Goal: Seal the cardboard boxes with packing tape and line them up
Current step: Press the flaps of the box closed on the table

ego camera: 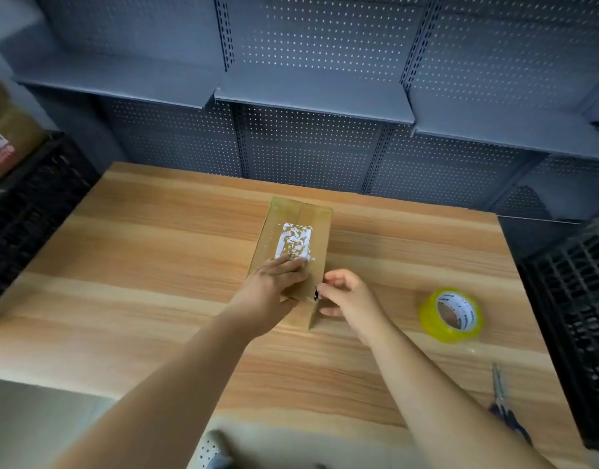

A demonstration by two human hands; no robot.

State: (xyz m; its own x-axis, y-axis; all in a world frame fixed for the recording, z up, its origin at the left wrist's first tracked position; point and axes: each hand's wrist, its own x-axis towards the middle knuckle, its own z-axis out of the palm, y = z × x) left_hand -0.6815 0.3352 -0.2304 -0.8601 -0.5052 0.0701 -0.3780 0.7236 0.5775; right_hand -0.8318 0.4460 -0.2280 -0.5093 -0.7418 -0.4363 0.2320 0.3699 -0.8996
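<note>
One brown cardboard box [308, 218] lies lengthwise in the middle of the wooden table [139, 252], with a torn white label on its top and a strip of tape along the middle seam. My left hand [274, 282] presses flat on the near end of the box top, fingers straight. At the box's near right corner, my right hand [345, 292] has its fingers curled against the edge; what they pinch is too small to tell. A yellowish roll of packing tape [451, 314] lies on the table to the right, untouched.
Scissors [503, 401] lie near the table's right edge. Black plastic crates stand at the right [575, 316] and at the left [30, 204], the left one under a cardboard carton [7, 137]. Grey pegboard shelving [311, 103] rises behind the table.
</note>
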